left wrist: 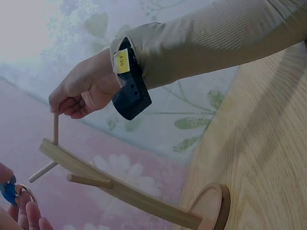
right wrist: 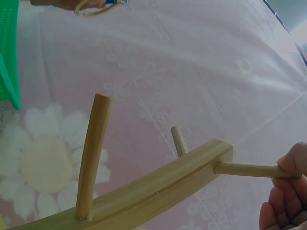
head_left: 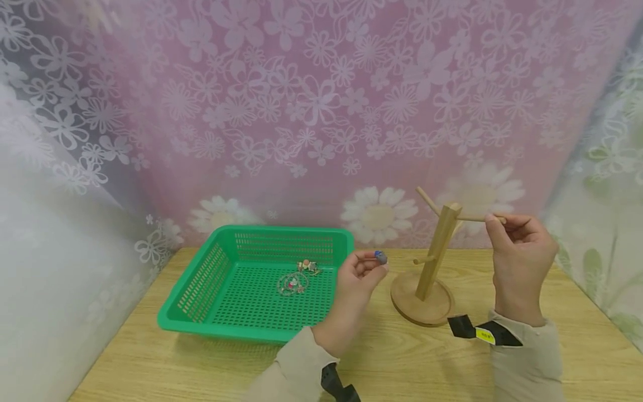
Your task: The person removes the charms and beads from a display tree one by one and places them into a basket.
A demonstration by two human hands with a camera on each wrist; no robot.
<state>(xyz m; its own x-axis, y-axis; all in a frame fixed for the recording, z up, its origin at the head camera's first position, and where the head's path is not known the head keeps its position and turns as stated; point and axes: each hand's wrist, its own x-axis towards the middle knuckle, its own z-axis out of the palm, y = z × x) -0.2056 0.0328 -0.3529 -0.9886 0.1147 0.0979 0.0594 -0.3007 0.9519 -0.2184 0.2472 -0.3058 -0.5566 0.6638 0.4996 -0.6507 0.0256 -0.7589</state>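
Note:
My left hand [head_left: 355, 287] pinches a small blue keychain [head_left: 380, 257] between thumb and fingers, just left of a wooden peg rack [head_left: 438, 251]. In the left wrist view a gold-coloured ring [left wrist: 29, 191] hangs from the blue piece, whose shape is partly covered by the fingers. With thumb and fingertips my right hand [head_left: 524, 262] grips the outer end of the rack's upper right peg [right wrist: 252, 170]. The rack has a square post with several pegs and a round, rimmed base [head_left: 402, 304] on the table.
A green plastic basket [head_left: 176, 329] stands on the wood-grain table [head_left: 392, 368], left of the rack. Inside it lie a ring-shaped trinket [head_left: 293, 284] and a small gold-coloured trinket [head_left: 307, 266]. A flowered pink curtain [head_left: 301, 167] hangs behind the table.

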